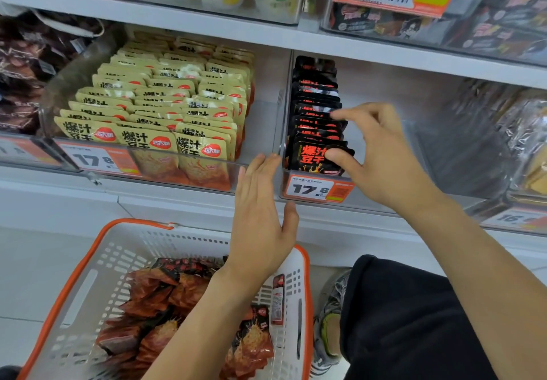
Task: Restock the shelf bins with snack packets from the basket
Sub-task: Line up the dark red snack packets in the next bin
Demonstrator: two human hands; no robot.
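Observation:
A clear shelf bin (313,190) holds one upright row of black snack packets (313,154) along its left side. My right hand (381,154) grips that row, thumb on the front packet and fingers over the packets behind. My left hand (260,225) is flat and holds nothing, fingertips at the gap between this bin and the bin of beige packets (154,104) to the left. Below stands a white basket with an orange rim (88,261), holding several red and black snack packets (183,296).
Bins of dark packets sit at far left (20,68) and foil-wrapped goods at far right (518,136). An upper shelf (207,21) overhangs the bins. Price tags (316,190) hang on the bin fronts. My leg and shoe (334,314) are beside the basket.

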